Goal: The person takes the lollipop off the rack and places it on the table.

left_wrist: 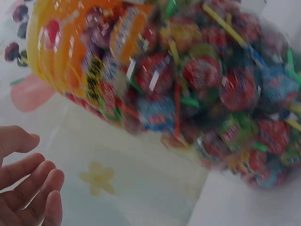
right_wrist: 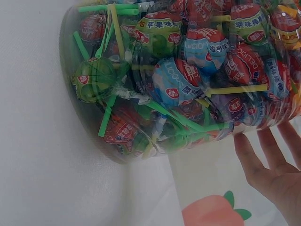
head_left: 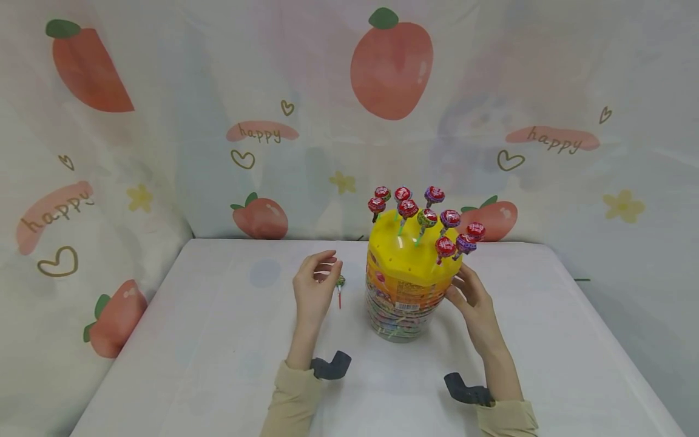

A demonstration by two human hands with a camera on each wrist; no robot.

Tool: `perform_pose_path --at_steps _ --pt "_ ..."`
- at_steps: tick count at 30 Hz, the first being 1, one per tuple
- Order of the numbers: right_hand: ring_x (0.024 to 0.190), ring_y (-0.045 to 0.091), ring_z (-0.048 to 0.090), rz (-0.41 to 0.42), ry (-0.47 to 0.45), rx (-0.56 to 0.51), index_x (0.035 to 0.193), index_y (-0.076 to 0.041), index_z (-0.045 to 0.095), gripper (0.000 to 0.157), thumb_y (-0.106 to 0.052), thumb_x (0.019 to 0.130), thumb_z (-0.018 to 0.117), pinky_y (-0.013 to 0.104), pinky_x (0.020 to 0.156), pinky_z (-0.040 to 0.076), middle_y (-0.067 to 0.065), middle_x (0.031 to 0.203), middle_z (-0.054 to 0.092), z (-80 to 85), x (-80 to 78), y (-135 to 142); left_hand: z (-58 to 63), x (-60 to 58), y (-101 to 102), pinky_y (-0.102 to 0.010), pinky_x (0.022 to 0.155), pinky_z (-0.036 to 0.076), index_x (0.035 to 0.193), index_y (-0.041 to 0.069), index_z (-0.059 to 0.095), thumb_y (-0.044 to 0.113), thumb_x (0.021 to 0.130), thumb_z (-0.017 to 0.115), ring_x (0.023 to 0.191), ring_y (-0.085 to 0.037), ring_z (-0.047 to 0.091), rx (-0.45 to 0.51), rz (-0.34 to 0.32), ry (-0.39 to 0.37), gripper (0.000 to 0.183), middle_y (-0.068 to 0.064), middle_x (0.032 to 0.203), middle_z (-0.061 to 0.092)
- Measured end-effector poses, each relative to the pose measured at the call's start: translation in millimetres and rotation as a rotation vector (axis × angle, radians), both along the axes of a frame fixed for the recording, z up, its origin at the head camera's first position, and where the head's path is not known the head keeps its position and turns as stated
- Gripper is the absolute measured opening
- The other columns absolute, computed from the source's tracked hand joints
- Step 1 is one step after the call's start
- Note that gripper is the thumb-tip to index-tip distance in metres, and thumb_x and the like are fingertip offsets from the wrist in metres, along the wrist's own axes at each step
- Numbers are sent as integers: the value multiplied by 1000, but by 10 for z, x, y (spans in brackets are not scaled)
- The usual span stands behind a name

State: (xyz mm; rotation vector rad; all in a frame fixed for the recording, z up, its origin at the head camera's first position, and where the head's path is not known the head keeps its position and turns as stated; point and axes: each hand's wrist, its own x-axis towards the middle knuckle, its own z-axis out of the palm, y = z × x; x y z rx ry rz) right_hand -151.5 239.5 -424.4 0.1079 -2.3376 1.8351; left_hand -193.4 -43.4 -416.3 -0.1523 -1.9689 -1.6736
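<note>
A clear plastic jar (head_left: 404, 309) full of wrapped lollipops stands on the table, topped by a yellow lid (head_left: 401, 252). Several lollipops (head_left: 406, 208) with red, purple and green wrappers stick up from this lid. My right hand (head_left: 474, 300) touches the jar's right side with its fingertips; the right wrist view shows its fingers (right_wrist: 275, 150) spread against the plastic. To the left of the jar, my left hand (head_left: 317, 282) is held with loosely bent fingers and nothing visible between them. A single lollipop (head_left: 341, 281) with a red stick appears just beside the left thumb, partly hidden.
The white table (head_left: 218, 340) carries the jar and meets a patterned cloth backdrop (head_left: 322, 73) behind it. Dark straps (head_left: 331, 366) sit at both wrists, below beige sleeves (head_left: 295, 400).
</note>
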Motion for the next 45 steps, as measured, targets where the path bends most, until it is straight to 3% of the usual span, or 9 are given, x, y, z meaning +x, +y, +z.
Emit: perform_pose_path --at_steps 4,6,11,13,15,20,24,31,45 --pt "123 0 39 -2 0 3 151 -21 29 56 -22 99 51 6 90 41 10 151 33 6 -4 8 144 108 67 -26 70 54 108 7 71 13 84 74 84 -26 66 8 -46 26 25 -14 98 69" --pt "124 0 39 -4 -5 6 151 -22 29 56 -22 99 51 6 90 41 10 151 33 9 -2 12 287 220 104 -26 71 54 108 3 70 10 84 73 85 -27 66 2 -66 38 25 -17 98 68" --pt "124 0 39 -1 0 0 151 -22 29 56 -21 99 51 6 90 41 10 152 33 1 1 19 412 362 182 -24 72 54 110 5 69 11 85 72 86 -23 65 -35 -99 104 26 -12 99 67" --pt "124 0 39 6 7 -10 151 -21 30 56 -20 99 52 6 90 42 8 151 34 -7 -1 17 382 361 207 -25 73 53 111 9 69 13 85 72 87 -22 65 -45 -112 135 26 -8 99 67" --pt "123 1 40 11 16 -14 150 -21 30 56 -19 99 51 7 91 43 6 150 35 -14 -2 15 435 412 239 -25 73 53 112 10 68 12 85 72 87 -22 65 -50 -127 156 27 -7 99 67" --pt "123 1 41 11 28 -8 150 -20 31 55 -18 99 52 7 90 43 2 148 37 -32 1 8 560 511 341 -25 74 52 112 6 67 10 85 72 88 -20 64 -57 -168 223 27 -8 99 67" --pt "123 2 42 16 39 -12 150 -20 31 55 -17 99 51 8 91 43 3 148 37 -35 0 13 655 550 444 -25 75 52 112 7 66 11 86 71 89 -18 63 -59 -215 267 27 -8 100 67" --pt "123 1 41 10 36 6 150 -21 31 56 -18 99 51 7 91 42 8 151 35 -18 3 9 807 574 606 -25 76 54 114 7 65 13 87 70 91 -18 64 -81 -276 274 28 -8 102 67" --pt "122 2 42 2 24 -13 150 -20 32 55 -18 98 52 7 90 43 10 151 35 13 13 -7 960 580 877 -21 79 54 119 9 62 15 88 69 92 -17 65 -119 -338 280 33 -8 107 66"
